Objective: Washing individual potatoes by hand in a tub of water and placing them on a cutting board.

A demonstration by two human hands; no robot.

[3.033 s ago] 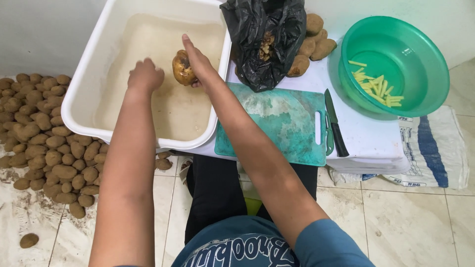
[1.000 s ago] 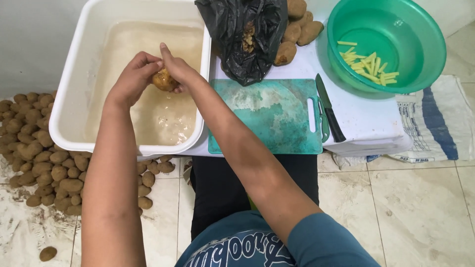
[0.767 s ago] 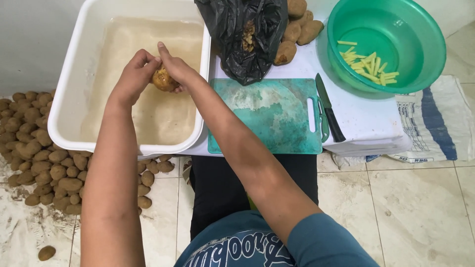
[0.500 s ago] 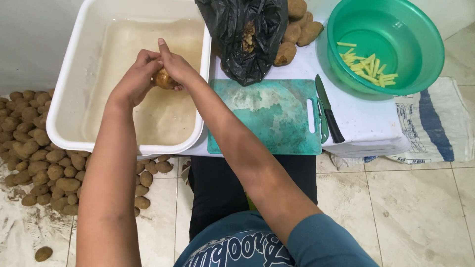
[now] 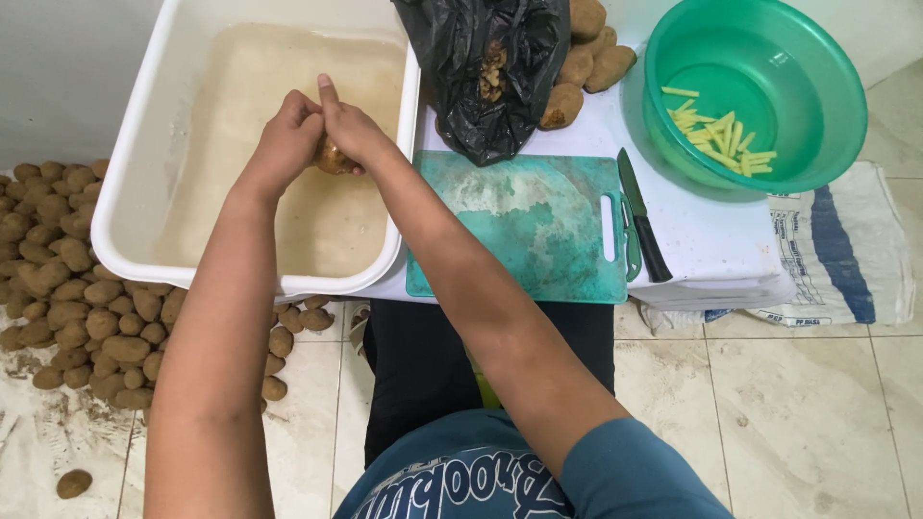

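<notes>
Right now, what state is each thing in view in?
potato: held over the tub by both hands
left hand: closed on it
right hand: closed on it
white tub: holds murky water
black bag: open
cutting board: bare, wet-looking
knife: lying flat
green basin: holds cut strips

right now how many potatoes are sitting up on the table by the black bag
4 show: one at the top edge, two below it, one against the black bag. More may be hidden behind it.
</notes>
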